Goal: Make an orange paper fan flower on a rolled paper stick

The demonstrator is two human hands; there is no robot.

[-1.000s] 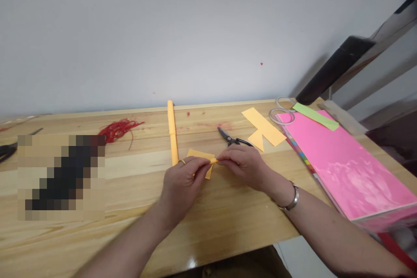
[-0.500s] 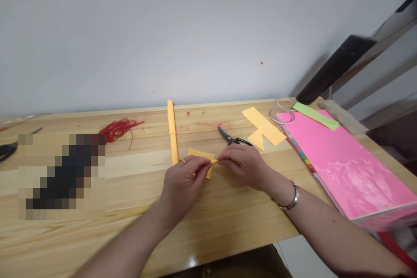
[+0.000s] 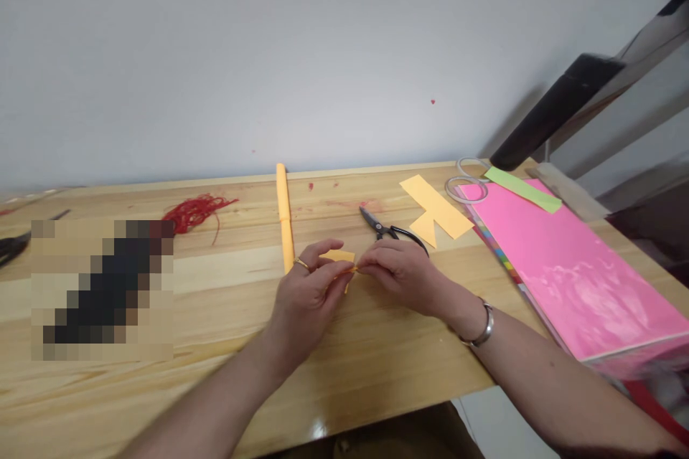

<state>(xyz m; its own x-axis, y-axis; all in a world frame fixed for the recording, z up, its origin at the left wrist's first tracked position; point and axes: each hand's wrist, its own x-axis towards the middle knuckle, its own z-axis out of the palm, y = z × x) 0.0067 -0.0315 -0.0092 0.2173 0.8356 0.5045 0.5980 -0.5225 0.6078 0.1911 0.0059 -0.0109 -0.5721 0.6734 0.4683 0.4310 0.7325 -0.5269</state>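
Note:
Between my two hands is a small strip of orange paper (image 3: 354, 269), mostly hidden by the fingers. My left hand (image 3: 311, 285) pinches its left end between thumb and fingertips, with the index finger raised. My right hand (image 3: 401, 269) pinches the other end, its fingers curled together. Beneath the left fingers lies a flat orange paper piece (image 3: 341, 256), partly covered. A rolled orange paper tube (image 3: 283, 211) lies just left of my left hand. Black-handled scissors (image 3: 380, 224) rest beyond my right hand, blades pointing away.
Cut orange paper pieces (image 3: 436, 206) lie at the back right. Beside them are a pink paper stack (image 3: 570, 265), a green strip (image 3: 522, 188) and a clear tape roll (image 3: 466, 190). Red string (image 3: 197, 215) is heaped at left. A black cylinder (image 3: 557, 111) leans against the wall.
My left index finger has lifted, and the left hand has shifted slightly over the flat orange paper. The strip between the fingertips shows less now. My right hand has barely moved.

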